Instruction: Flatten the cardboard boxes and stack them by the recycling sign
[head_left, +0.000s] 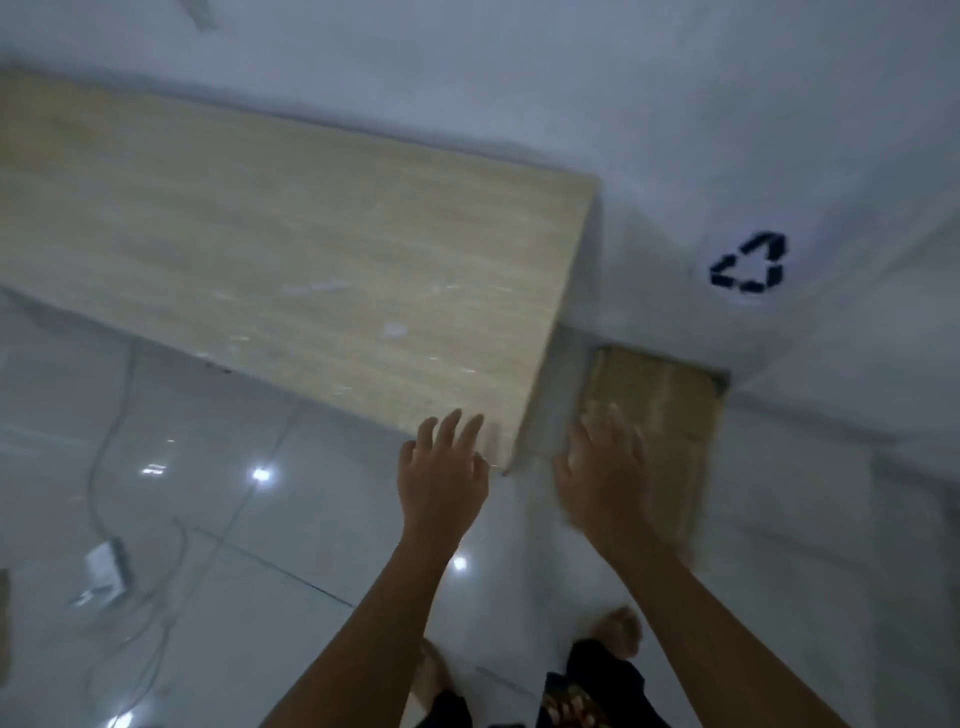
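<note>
Cardboard (657, 415) lies flat on the floor (260, 545) beneath the recycling sign (749, 264).
Both grips hang spread and empty: right hand (602, 467) over its near end, left hand (441, 467) beside the desk (285, 260) corner.

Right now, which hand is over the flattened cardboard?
The right hand, fingers spread over the flattened cardboard below the recycling sign; the left hand is by the table's corner.

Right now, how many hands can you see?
2. The left hand is open at the table corner. The right hand is open over the flat cardboard lying on the floor below the recycling sign.
</note>
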